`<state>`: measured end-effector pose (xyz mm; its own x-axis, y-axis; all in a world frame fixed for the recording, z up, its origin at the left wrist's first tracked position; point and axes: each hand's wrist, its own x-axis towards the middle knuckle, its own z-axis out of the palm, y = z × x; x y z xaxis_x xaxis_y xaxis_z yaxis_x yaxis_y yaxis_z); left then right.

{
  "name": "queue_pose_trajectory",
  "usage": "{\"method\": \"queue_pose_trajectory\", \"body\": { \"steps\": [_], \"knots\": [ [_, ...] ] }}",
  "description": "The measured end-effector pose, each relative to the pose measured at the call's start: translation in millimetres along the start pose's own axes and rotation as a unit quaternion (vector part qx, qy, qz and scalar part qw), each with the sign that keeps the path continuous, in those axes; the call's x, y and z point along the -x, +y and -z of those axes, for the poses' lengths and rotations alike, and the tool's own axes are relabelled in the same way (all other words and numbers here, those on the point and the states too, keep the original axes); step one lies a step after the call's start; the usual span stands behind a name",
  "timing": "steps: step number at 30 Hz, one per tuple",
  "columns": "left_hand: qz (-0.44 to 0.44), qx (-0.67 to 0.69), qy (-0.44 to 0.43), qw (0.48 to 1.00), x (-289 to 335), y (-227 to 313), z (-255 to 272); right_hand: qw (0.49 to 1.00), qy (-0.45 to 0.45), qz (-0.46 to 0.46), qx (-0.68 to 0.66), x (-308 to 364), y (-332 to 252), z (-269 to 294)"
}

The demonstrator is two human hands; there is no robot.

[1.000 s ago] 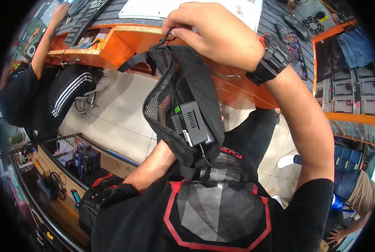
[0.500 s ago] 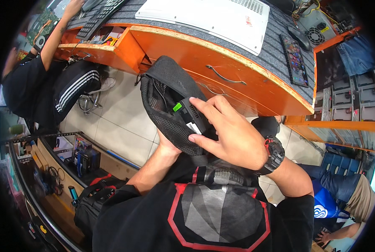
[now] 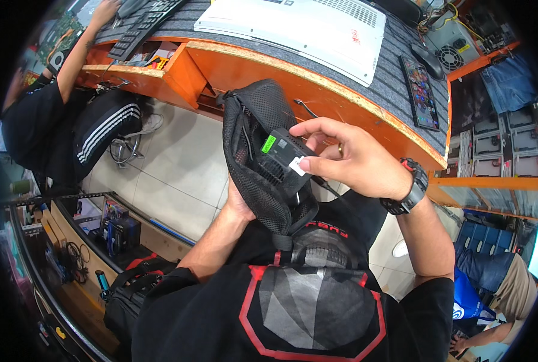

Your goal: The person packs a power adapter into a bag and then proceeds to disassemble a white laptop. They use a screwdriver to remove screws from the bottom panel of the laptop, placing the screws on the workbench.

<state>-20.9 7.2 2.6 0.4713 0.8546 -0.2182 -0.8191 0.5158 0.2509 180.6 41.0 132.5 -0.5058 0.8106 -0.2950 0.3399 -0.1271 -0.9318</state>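
1. Our right hand (image 3: pixel 356 158) pinches the right side of a black boxy device (image 3: pixel 286 151), index finger at its far corner and thumb beside a white label (image 3: pixel 296 166); a green label (image 3: pixel 268 143) marks its left part.
2. The device sits tilted in the open mouth of a black mesh bag (image 3: pixel 249 187), on the near side of the table (image 3: pixel 392 63) and in front of our chest.
3. Our left hand (image 3: pixel 239 202) supports the bag from its left; the fingers are hidden behind the mesh, so we cannot tell how they stand.
4. A black cable (image 3: pixel 327 187) shows below our right hand, just right of the bag.
5. Beyond, on the table, we see a white panel (image 3: pixel 296 33), with a phone (image 3: pixel 421 93) and a mouse (image 3: pixel 427 60) to its right and a keyboard (image 3: pixel 143 29) to its left.
6. At the far left, a co-worker (image 3: pixel 37 130) stretches an arm over the table.
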Motion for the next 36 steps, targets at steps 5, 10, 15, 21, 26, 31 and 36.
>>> {"method": "queue_pose_trajectory", "body": {
  "steps": [5, 10, 15, 21, 26, 31, 36],
  "knots": [
    [0.002, -0.118, 0.030, 0.993, -2.5, 10.9, 6.9, 1.000, -0.005, 0.011, -0.014, 2.5, -10.7, 17.1],
    [0.012, -0.076, 0.032, 0.997, 0.5, 14.0, 21.3, 0.999, -0.042, -0.002, 0.006, 4.9, -8.9, 31.2],
    [0.015, -0.110, -0.010, 0.994, 1.2, 10.6, 8.2, 0.998, -0.050, -0.020, -0.019, 8.3, -2.6, 22.9],
    [0.002, -0.081, -0.023, 0.996, 8.9, -13.7, 30.2, 0.991, 0.075, -0.035, -0.102, 11.1, 8.4, -18.2],
    [-0.045, -0.066, 0.016, 0.997, 8.6, -23.5, 30.0, 0.991, 0.114, -0.006, 0.062, 18.8, 12.2, -42.3],
    [-0.077, -0.096, -0.047, 0.991, 8.2, -24.0, 31.4, 0.977, 0.134, 0.027, 0.165, 26.3, 25.3, -46.7],
    [-0.093, -0.151, -0.004, 0.984, 9.1, -24.2, 50.1, 0.978, 0.122, 0.072, 0.154, 19.9, 52.8, -50.3]
  ]
}}
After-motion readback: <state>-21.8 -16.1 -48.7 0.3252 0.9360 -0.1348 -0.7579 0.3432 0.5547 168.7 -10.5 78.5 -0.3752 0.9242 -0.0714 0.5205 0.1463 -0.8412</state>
